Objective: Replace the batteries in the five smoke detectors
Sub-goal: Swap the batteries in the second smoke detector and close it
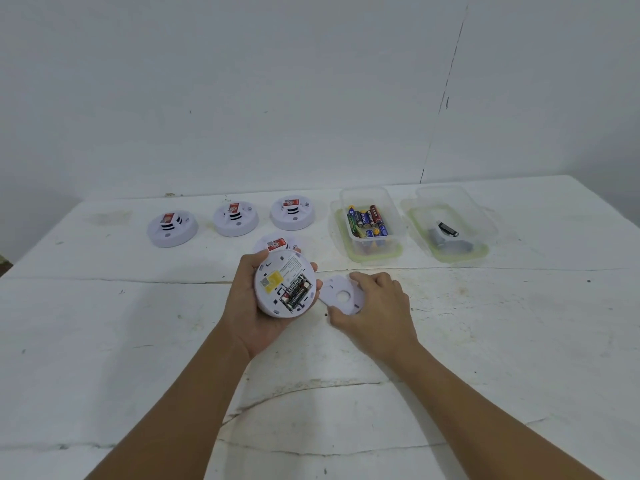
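Currently: left hand (256, 306) grips upturned detector (284, 287), batteries (294, 292) seated | right hand (372, 306) pinches backplate (341, 295) on table (485, 341) | four detectors (236, 219) closed, far | battery tub (369, 220) far right | progress: early, apparently first unit.

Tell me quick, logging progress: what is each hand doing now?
Left hand: grips the opened smoke detector.
Right hand: fingers hold the round back plate on the table.
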